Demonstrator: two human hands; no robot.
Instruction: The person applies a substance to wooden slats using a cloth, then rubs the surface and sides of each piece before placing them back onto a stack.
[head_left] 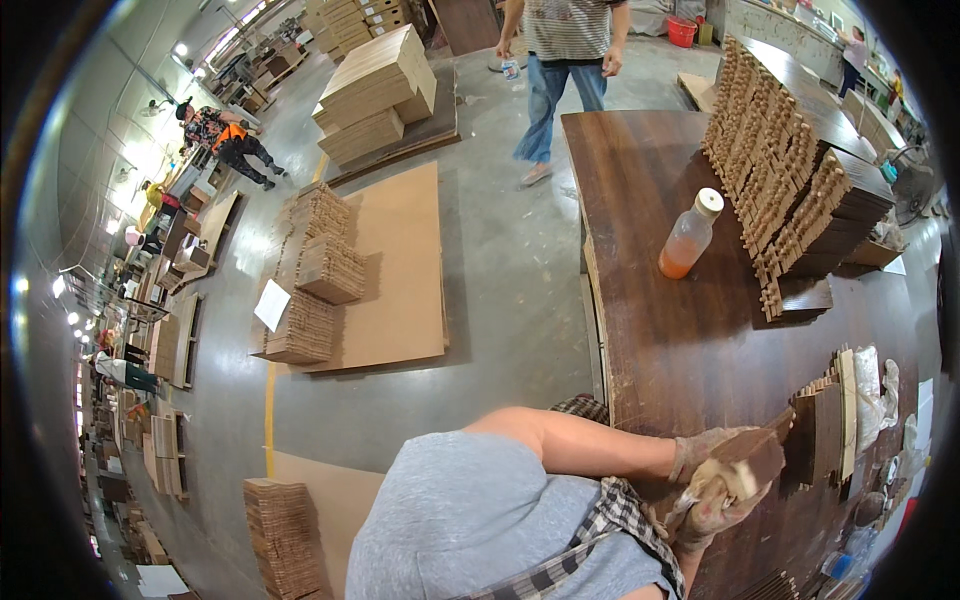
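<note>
Board (768, 455), dark brown and flat, sits between the hands over the brown table (650, 350); any writing on it is too small to tell. The right hand (722, 514) is curled around a pale, blotchy rag (708, 484) at the board's near side. The left hand (708, 447) meets its left part, fingers too hidden to tell their grip.

Brown panel (767, 459), black-and-white checked cloth (632, 512)

Dark brown table (645, 330), 1 capped bottle (691, 235), stacked brown panels (765, 150)
</note>
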